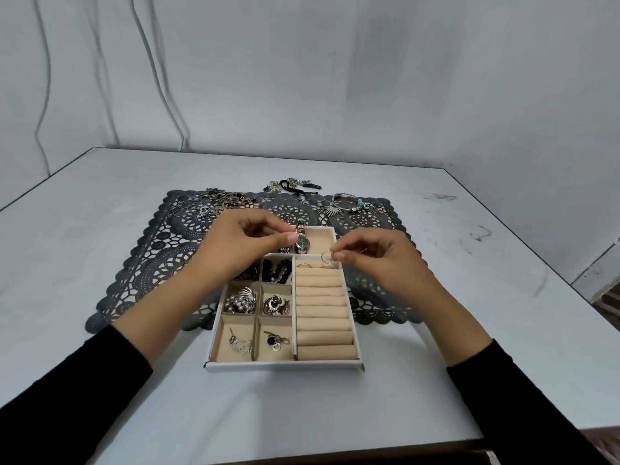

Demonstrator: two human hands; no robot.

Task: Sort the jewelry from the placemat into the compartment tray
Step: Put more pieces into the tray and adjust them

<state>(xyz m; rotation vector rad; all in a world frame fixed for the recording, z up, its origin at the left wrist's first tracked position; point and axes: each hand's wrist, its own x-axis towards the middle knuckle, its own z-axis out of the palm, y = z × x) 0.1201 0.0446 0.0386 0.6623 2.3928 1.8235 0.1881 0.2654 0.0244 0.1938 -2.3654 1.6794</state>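
Pale grey surface [469,330] carries a dark lace-cut placemat [161,263], and a white compartment tray [285,365] with beige lining sits partly on the mat's near edge, its front on the bare surface.

Both arms in black sleeves reach over the tray. The left grip [241,243] hovers above the tray's far left corner, thumb and forefinger pressed together just beside a wristwatch [302,243] in the far compartment; I cannot tell whether anything is held between them. The right grip [372,260] pinches a thin gold ring [326,256] between thumb and forefinger, over the far end of the ring rolls [323,317] that fill the tray's right side.

Black beads [276,270] fill a small left compartment. A pearl brooch [240,300] lies in the compartment nearer, and a heart pendant [240,345] in the nearest left one.

On the mat's far left corner lies a heap of loose rings and chains [214,201]. A silver bangle [344,198] rests at the far right edge, and black cord pieces [298,186] lie just beyond the mat.
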